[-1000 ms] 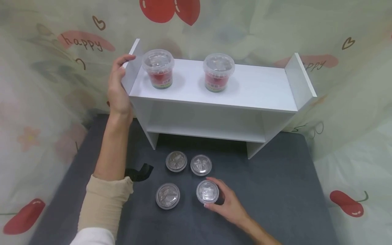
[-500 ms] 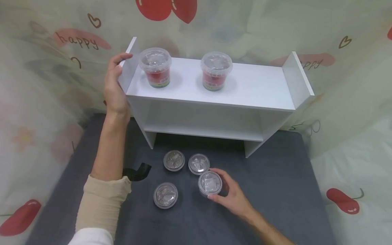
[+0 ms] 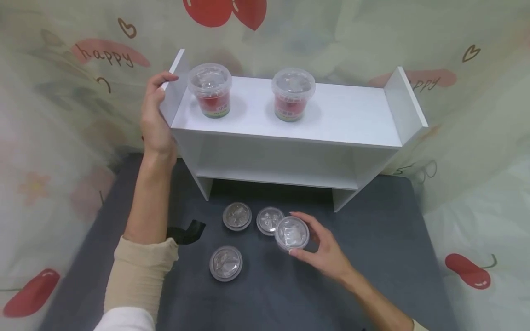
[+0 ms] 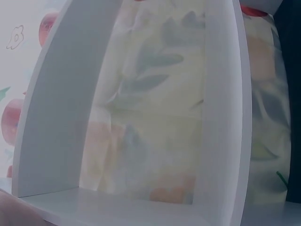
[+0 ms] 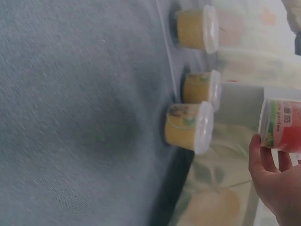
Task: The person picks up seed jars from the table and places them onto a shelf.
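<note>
My left hand [image 3: 156,115] grips the upper left side panel [image 3: 175,89] of a white two-tier shelf [image 3: 265,161], fingers over its edge; only a sliver of that hand [image 4: 19,212] shows in the left wrist view. My right hand [image 3: 325,250] pinches a clear-lidded plastic tub [image 3: 291,233] between thumb and fingers. In the right wrist view this tub [image 5: 284,126] has a red label and is off the table. Beside it in the head view stands another lidded tub [image 3: 269,220], partly overlapped. Two red tubs, one left [image 3: 212,92] and one central [image 3: 291,95], stand on the top shelf.
Two more lidded tubs, one farther back [image 3: 237,216] and one nearer [image 3: 226,263], stand on the dark table [image 3: 372,257]. Yellow tubs [image 5: 182,126] show in the right wrist view. A black strip [image 3: 188,232] lies near my left forearm. A printed curtain [image 3: 331,37] hangs behind the shelf.
My right hand has lifted its tub from the table and carried it toward the shelf and slightly right. My left hand keeps its grip on the side panel.
</note>
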{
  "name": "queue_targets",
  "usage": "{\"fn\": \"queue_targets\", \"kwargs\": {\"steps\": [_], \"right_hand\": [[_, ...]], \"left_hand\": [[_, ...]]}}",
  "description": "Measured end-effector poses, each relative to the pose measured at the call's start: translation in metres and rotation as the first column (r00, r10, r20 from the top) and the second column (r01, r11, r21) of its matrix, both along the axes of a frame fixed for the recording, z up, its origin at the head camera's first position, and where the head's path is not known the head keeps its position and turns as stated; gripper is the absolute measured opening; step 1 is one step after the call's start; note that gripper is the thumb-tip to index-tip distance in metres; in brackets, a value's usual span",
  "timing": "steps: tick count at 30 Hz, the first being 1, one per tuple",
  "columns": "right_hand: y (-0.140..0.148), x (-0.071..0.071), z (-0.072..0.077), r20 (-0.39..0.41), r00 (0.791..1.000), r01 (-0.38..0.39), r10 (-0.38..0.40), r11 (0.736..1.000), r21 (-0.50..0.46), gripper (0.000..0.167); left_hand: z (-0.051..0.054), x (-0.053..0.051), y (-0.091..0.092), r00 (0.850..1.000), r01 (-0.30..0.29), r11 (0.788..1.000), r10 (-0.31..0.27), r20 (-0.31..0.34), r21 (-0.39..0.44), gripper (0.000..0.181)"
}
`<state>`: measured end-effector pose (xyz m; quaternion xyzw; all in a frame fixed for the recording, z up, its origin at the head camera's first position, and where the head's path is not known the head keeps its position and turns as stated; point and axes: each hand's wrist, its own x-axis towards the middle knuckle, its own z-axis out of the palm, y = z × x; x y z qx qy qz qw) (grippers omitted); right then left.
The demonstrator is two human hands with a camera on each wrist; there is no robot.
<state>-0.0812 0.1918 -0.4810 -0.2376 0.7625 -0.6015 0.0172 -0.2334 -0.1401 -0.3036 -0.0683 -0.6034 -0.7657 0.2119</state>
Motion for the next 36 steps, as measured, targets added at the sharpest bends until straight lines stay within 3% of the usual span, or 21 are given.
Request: {"fn": "queue_targets", "kwargs": {"steps": [6, 13, 20, 24, 36], "right_hand": [[0.004, -0.008, 0.016, -0.026, 1.000, -0.014, 0.015, 0.999, 0.029, 0.077], [0.010, -0.018, 0.040, -0.077, 0.997, -0.028, 0.032, 0.998, 0.054, 0.077], [0.014, -0.025, 0.061, -0.099, 0.994, -0.034, 0.039, 0.998, 0.055, 0.078], [0.017, -0.027, 0.074, -0.111, 0.993, -0.023, 0.032, 0.997, 0.076, 0.079], [0.021, -0.038, 0.106, -0.146, 0.988, -0.031, 0.040, 0.998, 0.062, 0.076]], "left_hand": [[0.001, 0.001, -0.001, 1.000, 0.003, 1.000, -0.003, 0.013, 0.007, 0.035], [0.003, 0.002, -0.002, 0.998, 0.054, 0.996, -0.056, 0.023, 0.071, 0.033], [0.003, 0.004, -0.002, 0.997, 0.049, 0.997, -0.052, 0.057, 0.054, 0.037], [0.003, 0.004, -0.001, 0.997, 0.061, 0.995, -0.064, 0.045, 0.080, 0.038], [0.002, 0.004, -0.003, 0.996, 0.062, 0.997, -0.064, 0.055, 0.040, 0.040]]}}
